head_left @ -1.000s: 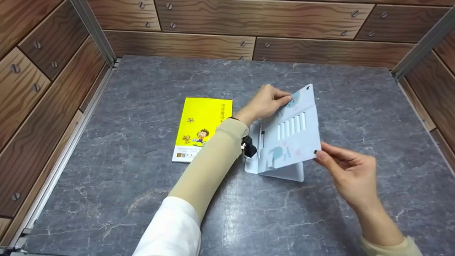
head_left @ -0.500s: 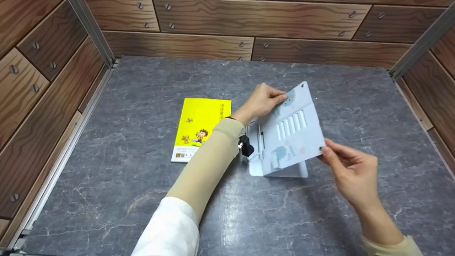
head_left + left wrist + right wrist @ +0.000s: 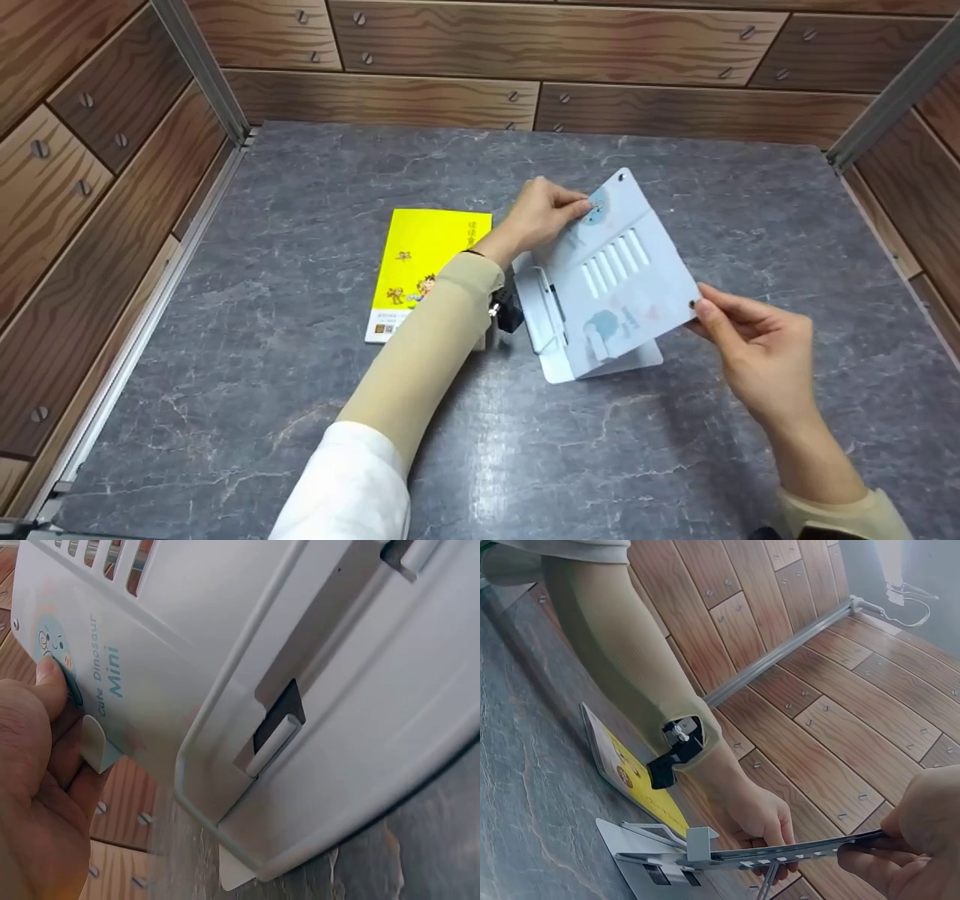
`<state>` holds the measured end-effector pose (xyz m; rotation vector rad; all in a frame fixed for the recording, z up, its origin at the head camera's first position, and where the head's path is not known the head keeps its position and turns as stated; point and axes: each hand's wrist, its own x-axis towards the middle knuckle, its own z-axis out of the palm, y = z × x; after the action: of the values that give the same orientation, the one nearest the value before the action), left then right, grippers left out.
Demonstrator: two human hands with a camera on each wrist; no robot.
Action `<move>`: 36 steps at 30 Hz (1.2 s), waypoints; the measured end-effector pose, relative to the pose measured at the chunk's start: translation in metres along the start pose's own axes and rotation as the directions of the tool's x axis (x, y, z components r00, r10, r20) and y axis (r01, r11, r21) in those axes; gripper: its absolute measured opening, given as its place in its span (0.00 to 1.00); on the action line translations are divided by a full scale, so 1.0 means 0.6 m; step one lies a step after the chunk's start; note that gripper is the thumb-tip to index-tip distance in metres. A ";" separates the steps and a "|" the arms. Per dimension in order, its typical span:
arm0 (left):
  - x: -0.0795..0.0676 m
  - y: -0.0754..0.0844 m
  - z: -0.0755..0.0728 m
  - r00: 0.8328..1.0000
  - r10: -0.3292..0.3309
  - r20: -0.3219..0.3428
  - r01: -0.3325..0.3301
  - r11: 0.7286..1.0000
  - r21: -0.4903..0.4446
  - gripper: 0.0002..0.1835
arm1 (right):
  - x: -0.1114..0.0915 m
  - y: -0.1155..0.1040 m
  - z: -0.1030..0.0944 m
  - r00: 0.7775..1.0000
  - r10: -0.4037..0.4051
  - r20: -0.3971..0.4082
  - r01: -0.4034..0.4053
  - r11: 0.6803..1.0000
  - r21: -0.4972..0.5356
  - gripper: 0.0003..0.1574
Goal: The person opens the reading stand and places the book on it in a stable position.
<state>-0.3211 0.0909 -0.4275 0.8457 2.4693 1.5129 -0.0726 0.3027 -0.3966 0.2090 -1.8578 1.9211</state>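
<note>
Bookstand (image 3: pixel 622 296) turned counterclockwise since the earlier frame.
Pinched thumb-to-fingers by left hand (image 3: pixel 541 214) at far edge, right hand (image 3: pixel 769 360) at near corner; best turned evenly by both.

2 hands (image 3: pixel 536 214) (image 3: pixel 772 367), 1 stand (image 3: pixel 645 296), 1 book (image 3: pixel 429 247)

"Cute Dinosaur", "Mini" on white stand (image 3: pixel 626 296), "读读" on book (image 3: pixel 420 247)

Grey marbled tabletop (image 3: pixel 300 405) under a yellow book (image 3: pixel 427 244) and a white stand (image 3: pixel 637 292).
</note>
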 end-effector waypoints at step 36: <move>-0.027 -0.019 -0.035 0.997 -0.015 -0.069 0.015 1.000 0.007 0.11 | 0.056 0.012 -0.024 0.995 0.085 -0.043 -0.082 0.994 0.074 0.15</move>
<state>-0.3200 0.0625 -0.4296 0.7874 2.5257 1.5542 -0.1025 0.3241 -0.3905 0.1107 -1.7954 2.0336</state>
